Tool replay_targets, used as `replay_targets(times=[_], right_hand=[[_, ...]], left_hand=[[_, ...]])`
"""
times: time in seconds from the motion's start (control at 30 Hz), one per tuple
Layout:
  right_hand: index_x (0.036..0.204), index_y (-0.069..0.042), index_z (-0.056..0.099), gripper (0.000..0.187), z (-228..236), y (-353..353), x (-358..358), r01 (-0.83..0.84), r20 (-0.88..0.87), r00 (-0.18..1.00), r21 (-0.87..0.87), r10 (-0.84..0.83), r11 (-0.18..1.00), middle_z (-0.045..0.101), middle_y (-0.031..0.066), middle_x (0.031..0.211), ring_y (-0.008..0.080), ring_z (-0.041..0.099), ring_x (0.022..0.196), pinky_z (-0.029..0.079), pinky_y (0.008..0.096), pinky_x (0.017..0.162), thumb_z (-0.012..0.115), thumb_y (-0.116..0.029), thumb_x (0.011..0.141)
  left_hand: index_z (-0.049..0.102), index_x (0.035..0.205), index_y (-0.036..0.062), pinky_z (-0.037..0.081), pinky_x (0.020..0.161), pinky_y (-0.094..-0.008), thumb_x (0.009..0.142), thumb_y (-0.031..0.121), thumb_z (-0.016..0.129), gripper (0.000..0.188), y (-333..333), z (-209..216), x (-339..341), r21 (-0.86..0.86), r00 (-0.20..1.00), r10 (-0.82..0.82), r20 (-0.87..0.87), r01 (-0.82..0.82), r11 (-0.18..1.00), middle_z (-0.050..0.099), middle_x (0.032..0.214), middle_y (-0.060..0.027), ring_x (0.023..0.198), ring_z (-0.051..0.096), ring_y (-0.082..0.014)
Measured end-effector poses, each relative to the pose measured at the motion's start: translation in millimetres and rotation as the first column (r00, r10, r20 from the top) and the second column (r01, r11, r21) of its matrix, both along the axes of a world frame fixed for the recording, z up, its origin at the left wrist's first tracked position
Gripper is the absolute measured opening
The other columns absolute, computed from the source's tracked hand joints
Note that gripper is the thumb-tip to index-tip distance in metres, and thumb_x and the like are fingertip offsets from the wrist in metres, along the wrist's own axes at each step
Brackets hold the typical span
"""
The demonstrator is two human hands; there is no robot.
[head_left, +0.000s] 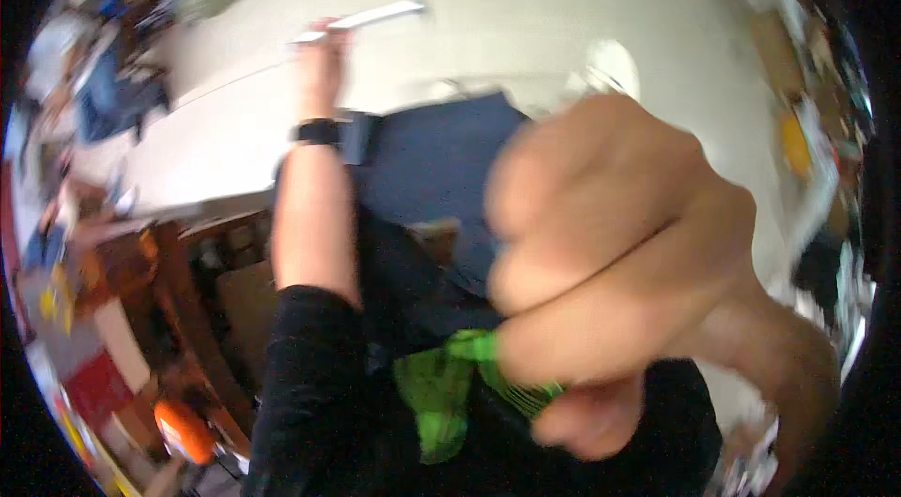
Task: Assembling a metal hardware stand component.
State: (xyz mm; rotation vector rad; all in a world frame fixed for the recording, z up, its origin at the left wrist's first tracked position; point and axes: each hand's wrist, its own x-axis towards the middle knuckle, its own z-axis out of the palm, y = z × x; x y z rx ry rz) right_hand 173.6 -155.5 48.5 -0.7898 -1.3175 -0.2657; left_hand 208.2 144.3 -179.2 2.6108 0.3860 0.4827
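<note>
Close to the camera, my right hand (619, 244) is a closed fist, its knuckles filling much of the right side. Green striped or netted cloth (436, 403) shows at the fist's lower edge and hangs in front of my black shirt; the fingers appear closed on it. My left arm reaches forward, with a dark band (317, 132) at the wrist. My left hand (324, 61) is closed around a long, narrow white strip (383, 15), which sticks out to the right. Motion blur hides the strip's kind and the exact finger positions.
Pale floor (488, 37) spreads ahead, with a white shoe (615, 67) on it. Dark wooden furniture (178, 281) stands at my left, near an orange object (184, 431). Blue clothing (113, 103) and blurred clutter lie at the far left. More clutter, including something yellow (796, 145), lines the right.
</note>
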Motion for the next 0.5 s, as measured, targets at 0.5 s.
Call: replay_targets(times=[0.5], right_hand=[[0.092, -0.004, 0.047, 0.016, -94, 79, 94, -0.141, -0.535, 0.825, -0.509, -0.183, 0.849, 0.055, 0.0050, 0.084, 0.0108, 0.052, 0.073, 0.041, 0.0212, 0.064, 0.046, -0.020, 0.092]], left_hand=[[0.041, 0.093, 0.0016, 0.056, 0.068, -0.0305, 0.088, 0.008, 0.050, 0.013, -41, -6, 9, -0.932, 0.817, 0.558, 0.148, 0.303, -0.197, 0.052, 0.090, -0.0096, 0.085, 0.059, -0.0230]])
